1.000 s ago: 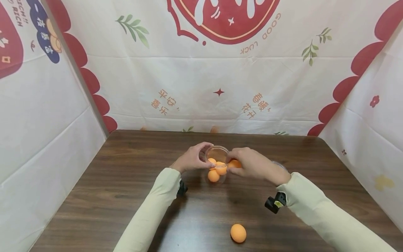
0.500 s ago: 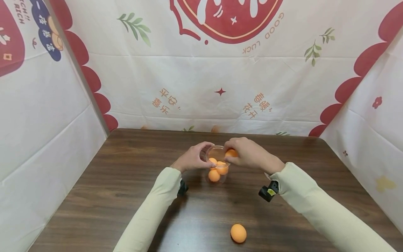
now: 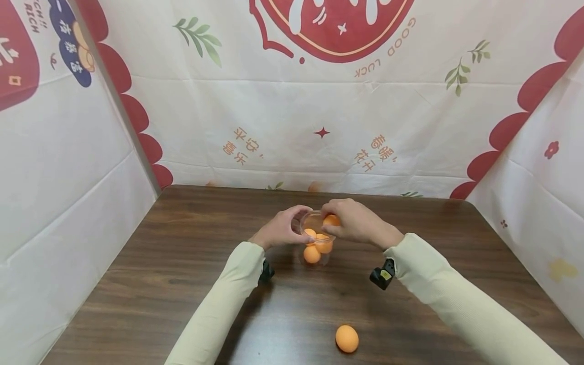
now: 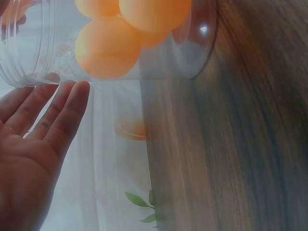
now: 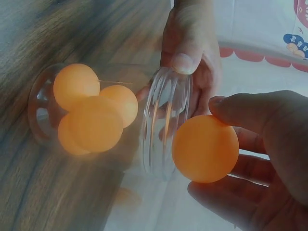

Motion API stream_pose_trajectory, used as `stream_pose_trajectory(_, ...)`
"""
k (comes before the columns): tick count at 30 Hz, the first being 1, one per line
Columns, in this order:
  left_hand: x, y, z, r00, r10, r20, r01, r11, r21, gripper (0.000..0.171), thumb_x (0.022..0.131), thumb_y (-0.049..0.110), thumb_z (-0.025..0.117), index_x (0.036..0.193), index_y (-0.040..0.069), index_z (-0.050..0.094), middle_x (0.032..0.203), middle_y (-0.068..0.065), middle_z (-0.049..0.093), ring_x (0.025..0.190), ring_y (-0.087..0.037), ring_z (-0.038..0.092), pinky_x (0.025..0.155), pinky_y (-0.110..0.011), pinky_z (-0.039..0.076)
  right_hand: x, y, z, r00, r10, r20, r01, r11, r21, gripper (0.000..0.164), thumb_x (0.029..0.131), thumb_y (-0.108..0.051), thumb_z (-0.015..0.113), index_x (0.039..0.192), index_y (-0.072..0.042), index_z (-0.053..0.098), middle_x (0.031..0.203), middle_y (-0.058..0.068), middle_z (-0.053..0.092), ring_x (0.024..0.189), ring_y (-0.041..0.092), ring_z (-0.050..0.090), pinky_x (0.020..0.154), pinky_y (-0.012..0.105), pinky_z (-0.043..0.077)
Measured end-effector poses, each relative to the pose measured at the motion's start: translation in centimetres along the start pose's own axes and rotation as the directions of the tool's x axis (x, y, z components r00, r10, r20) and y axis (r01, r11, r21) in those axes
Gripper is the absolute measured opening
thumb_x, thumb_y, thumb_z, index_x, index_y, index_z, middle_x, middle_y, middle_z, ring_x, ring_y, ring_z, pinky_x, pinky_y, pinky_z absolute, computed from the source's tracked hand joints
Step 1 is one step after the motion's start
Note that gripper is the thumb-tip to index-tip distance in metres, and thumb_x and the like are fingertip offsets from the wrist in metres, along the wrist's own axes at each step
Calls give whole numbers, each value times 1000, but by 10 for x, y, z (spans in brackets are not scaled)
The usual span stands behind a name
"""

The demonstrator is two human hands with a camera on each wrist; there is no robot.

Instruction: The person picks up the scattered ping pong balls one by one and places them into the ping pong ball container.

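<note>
A clear jar [image 3: 314, 220] with a ridged mouth stands on the table, several orange ping-pong balls [image 5: 96, 122] heaped at its bottom. My left hand [image 3: 284, 228] grips it at the left of the rim, with the thumb [image 5: 185, 62] on the near side in the right wrist view. Between thumb and fingers, my right hand [image 3: 358, 223] pinches another orange ping-pong ball [image 5: 206, 148] right at the jar's mouth. In the left wrist view, the fingers [image 4: 67, 108] lie along the jar's side near its neck; the thumb is not seen there.
A single orange ping-pong ball [image 3: 347, 338] lies on the brown wooden table [image 3: 182, 284] near the front. White printed cloth [image 3: 274, 111] hangs behind the table and along both sides. A small black camera [image 3: 382, 274] sits at my right wrist.
My right hand has carried its ping-pong ball leftward and up, from beside the jar to over its mouth. The left hand keeps its grip on the jar. The lone ball has stayed put.
</note>
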State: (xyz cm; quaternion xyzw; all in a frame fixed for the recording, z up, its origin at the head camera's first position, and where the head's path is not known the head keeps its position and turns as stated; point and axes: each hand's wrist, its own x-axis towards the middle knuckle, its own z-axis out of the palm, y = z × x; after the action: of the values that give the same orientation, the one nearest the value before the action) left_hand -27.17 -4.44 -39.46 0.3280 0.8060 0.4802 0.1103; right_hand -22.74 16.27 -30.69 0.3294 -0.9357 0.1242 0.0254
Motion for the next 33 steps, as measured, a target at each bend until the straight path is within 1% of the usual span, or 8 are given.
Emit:
stream_pose_trajectory(3, 0, 0, 0, 1000, 0, 6, 0, 1000, -8, 63, 79, 21, 77, 132, 11, 47, 122, -11, 60, 84, -14, 63, 80, -26, 53, 2, 0, 3, 1000, 4, 5, -4, 1000, 9, 21, 82, -19, 73, 98, -6, 68, 93, 4, 66, 74, 16, 52, 65, 28, 43)
stream_pose_trajectory(9, 0, -1, 1, 1000, -1, 14, 1, 1000, -3, 64, 79, 22, 77, 134, 11, 46, 120, -7, 60, 83, -12, 63, 80, -25, 53, 4, -2, 7, 1000, 24, 14, -24, 1000, 2, 22, 82, -19, 73, 100, -8, 68, 96, 4, 67, 76, 15, 52, 66, 28, 43)
stream_pose_trajectory(16, 0, -2, -1, 1000, 1, 14, -1, 1000, -10, 65, 79, 21, 78, 134, 11, 46, 123, -13, 59, 86, -14, 63, 81, -27, 53, 5, -1, 10, 999, 37, 10, -37, 999, 13, 21, 82, -19, 74, 99, -8, 68, 95, 4, 66, 73, 15, 51, 62, 26, 43)
stream_pose_trajectory(19, 0, -2, -1, 1000, -1, 15, 1, 1000, -3, 65, 79, 22, 78, 134, 11, 45, 123, -12, 59, 85, -14, 63, 81, -27, 53, 5, -1, 12, 999, 51, 19, -52, 998, 25, 23, 82, -20, 74, 100, -8, 68, 94, 3, 65, 74, 15, 51, 62, 26, 43)
stream_pose_trajectory(21, 0, -2, 0, 1000, -5, 15, 5, 1000, 5, 65, 79, 23, 77, 134, 11, 46, 122, -9, 59, 85, -14, 63, 81, -27, 53, 5, -1, 13, 998, 53, 23, -54, 998, 29, 24, 82, -20, 74, 101, -8, 68, 94, 2, 65, 73, 15, 51, 62, 27, 43)
stream_pose_trajectory(25, -1, -1, 0, 1000, -4, 12, 4, 1000, 12, 64, 79, 23, 78, 133, 11, 46, 119, -4, 59, 84, -13, 62, 80, -26, 53, 4, -1, 14, 998, 51, 22, -51, 998, 23, 26, 82, -22, 75, 102, -7, 69, 94, 2, 64, 73, 15, 51, 64, 27, 44)
stream_pose_trajectory(30, -1, 0, 0, 1000, 16, 0, -16, 1000, 18, 63, 78, 22, 78, 133, 11, 47, 118, -5, 59, 84, -12, 61, 80, -25, 53, 4, -1, 13, 999, 41, 21, -41, 999, 13, 27, 83, -23, 74, 103, -7, 69, 94, 1, 64, 73, 14, 50, 62, 26, 42)
stream_pose_trajectory(33, -1, 1, -1, 1000, 17, -3, -17, 1000, 20, 64, 78, 22, 78, 133, 11, 47, 118, -5, 59, 84, -12, 61, 80, -25, 52, 4, 0, 13, 999, 31, 18, -31, 999, 15, 26, 83, -23, 74, 103, -7, 69, 95, 1, 64, 74, 14, 50, 62, 26, 42)
